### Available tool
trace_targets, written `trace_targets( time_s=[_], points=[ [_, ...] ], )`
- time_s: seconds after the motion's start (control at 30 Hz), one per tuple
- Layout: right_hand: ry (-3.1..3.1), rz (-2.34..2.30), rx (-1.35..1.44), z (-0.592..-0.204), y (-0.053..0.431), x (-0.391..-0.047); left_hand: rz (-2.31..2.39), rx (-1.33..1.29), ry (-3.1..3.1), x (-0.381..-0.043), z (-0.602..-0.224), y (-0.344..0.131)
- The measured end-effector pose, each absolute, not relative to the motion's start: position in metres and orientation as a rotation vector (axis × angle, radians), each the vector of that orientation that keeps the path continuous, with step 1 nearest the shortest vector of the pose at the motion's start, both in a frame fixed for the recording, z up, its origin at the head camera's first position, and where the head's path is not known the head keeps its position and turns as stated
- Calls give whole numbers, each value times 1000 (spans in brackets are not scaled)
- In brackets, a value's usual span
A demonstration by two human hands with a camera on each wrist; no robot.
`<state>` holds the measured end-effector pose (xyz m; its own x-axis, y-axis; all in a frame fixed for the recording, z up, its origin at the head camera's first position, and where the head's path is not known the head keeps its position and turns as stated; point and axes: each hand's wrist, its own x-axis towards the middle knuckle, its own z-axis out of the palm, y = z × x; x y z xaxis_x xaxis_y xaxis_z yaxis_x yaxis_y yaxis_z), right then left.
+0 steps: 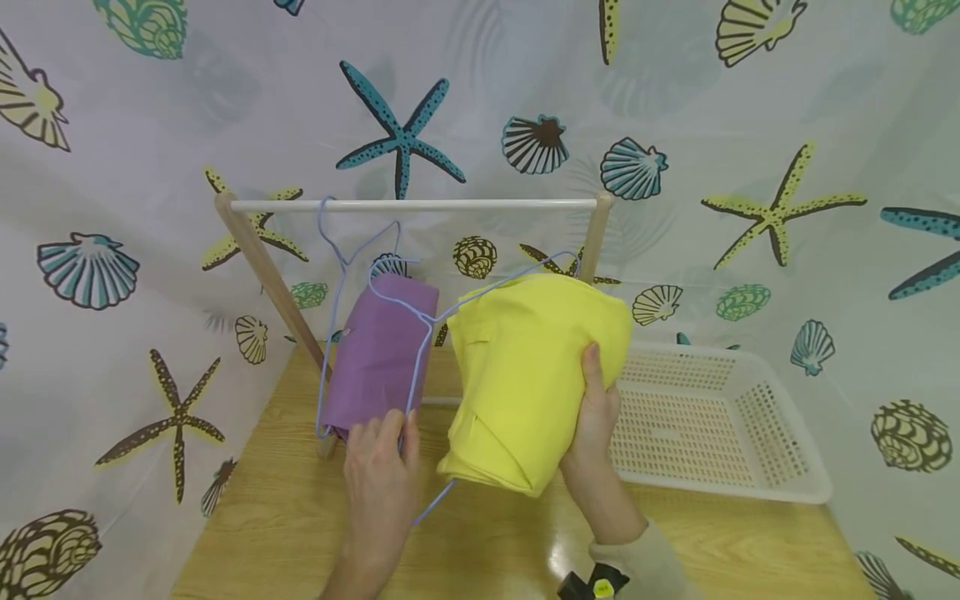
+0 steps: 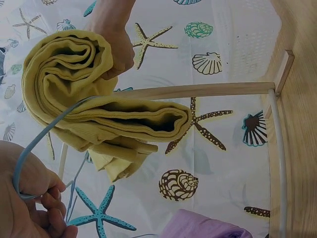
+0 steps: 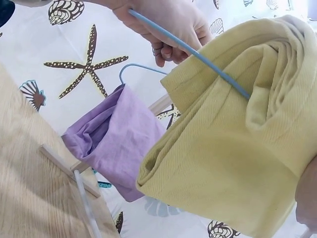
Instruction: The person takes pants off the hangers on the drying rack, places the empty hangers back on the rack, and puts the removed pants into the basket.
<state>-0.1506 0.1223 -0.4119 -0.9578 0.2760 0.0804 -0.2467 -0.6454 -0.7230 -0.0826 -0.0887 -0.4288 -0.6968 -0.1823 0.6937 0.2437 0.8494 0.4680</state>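
Observation:
In the head view, my right hand [image 1: 596, 421] holds a thick, folded yellow garment [image 1: 525, 383] from its right side, thumb lying on the front. A thin blue wire hanger [image 1: 430, 318] runs through the garment's folds; its hook points left and its lower wire shows beneath the cloth. My left hand [image 1: 378, 471] grips the hanger's left side. In the left wrist view, the left fingers curl around the blue wire, and the yellow garment [image 2: 69, 119] shows rolled layers from its end. The right wrist view shows the bar passing into the fold of the yellow garment [image 3: 223, 163].
A folded purple garment [image 1: 386, 358] hangs on another blue hanger at the left of a wooden rack with a white rail [image 1: 420, 205]. Behind my right hand, a white plastic basket [image 1: 787, 442] stands on the wood-grain table [image 1: 247, 517]. A shell-and-starfish patterned curtain surrounds everything.

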Motion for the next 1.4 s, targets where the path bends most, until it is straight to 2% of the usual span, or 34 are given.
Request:
trace_targets(
  time_s=[0.4, 0.8, 1.13, 1.4],
  points=[
    [-1097, 2529, 28, -405, 124, -145, -715, -29, -2253, -83, -427, -92],
    [-1174, 2215, 337, -417, 130, -144, -801, -25, -2377, -79, -420, -90],
    [-1145, 2093, 406, -408, 127, -142, -840, -7, -2439, -79, -421, -89],
    [-1063, 2188, 333, -393, 129, -149, -801, 12, -2410, -82, -425, -90]
  ],
)
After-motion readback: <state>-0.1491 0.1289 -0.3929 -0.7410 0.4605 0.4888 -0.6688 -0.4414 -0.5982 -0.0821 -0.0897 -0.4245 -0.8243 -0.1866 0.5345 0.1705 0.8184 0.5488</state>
